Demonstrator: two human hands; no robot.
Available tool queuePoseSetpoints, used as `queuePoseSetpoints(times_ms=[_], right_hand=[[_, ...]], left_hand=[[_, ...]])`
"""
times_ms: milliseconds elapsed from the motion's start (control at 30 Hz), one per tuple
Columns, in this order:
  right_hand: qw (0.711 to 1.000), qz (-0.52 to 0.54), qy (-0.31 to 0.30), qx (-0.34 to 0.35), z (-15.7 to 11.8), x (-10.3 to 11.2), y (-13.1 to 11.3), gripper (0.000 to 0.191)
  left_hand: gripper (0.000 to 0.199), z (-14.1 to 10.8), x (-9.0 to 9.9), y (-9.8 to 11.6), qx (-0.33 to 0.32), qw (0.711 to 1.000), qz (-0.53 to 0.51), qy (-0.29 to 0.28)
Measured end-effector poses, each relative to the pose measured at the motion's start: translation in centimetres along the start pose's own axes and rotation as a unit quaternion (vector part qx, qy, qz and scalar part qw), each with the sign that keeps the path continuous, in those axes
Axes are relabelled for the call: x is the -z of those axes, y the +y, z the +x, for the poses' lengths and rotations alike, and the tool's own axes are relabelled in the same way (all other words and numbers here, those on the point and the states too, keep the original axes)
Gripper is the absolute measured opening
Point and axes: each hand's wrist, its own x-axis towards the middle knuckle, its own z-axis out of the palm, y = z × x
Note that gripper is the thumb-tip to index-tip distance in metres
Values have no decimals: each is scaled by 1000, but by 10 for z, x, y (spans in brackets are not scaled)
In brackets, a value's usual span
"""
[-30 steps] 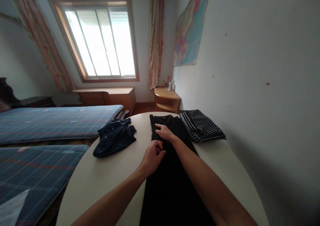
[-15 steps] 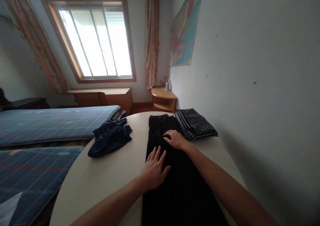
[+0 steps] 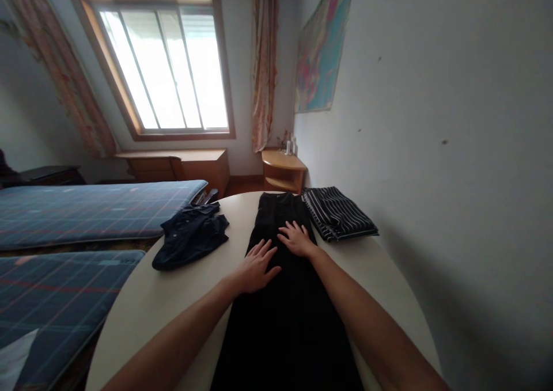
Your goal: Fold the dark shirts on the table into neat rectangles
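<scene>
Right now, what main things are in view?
Long cloth garment: 1, black, table centre
Buttoned cloth garment: 1, navy, table's left
Folded striped cloth: 1, black-white, table's right
Round-edged table: 1, cream, foreground
Plaid mattresses: 2, blue, left
Wood-framed window: 1, brown, back wall
Patterned curtains: 2, pinkish, flanking window
Wooden desk: 1, tan, below window
Map-like poster: 1, multicoloured, right wall
Left hand, right hand: 1 each, bare, on long garment

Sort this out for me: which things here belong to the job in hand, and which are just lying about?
In the job:
black garment, laid out under both hands
left hand and right hand
table, beneath it

Apparently just about:
navy shirt, untouched
striped cloth, untouched
map
mattresses
</scene>
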Motion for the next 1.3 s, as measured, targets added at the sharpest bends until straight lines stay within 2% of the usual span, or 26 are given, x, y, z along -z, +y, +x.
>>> queuePoseSetpoints(times_ms=[167,300,400,533,833,1000,1133,1300], right_hand=[[998,27,59,15,1,-6,4,40],[996,44,76,23,0,-8,8,35],[994,66,84,31,2,-6,6,30],[991,108,67,43,9,-1,-1,23],[976,202,80,16,24,3,-5,21],[972,204,112,-18,30,5,-2,21],[972,198,125,-24,30,3,2,21],[974,202,103,0,25,-1,7,22]], left_hand=[[45,-34,15,3,-82,995,-31,-43],[42,-64,31,15,-128,988,-60,-59],[37,-74,34,24,-162,981,-72,-74],[24,-77,30,33,-209,971,-83,-83],[18,-85,32,43,-228,963,-119,-79],[23,-83,36,53,-218,966,-134,-46],[38,-81,31,57,-244,959,-129,-63],[20,-81,19,58,-269,955,-102,-79]])
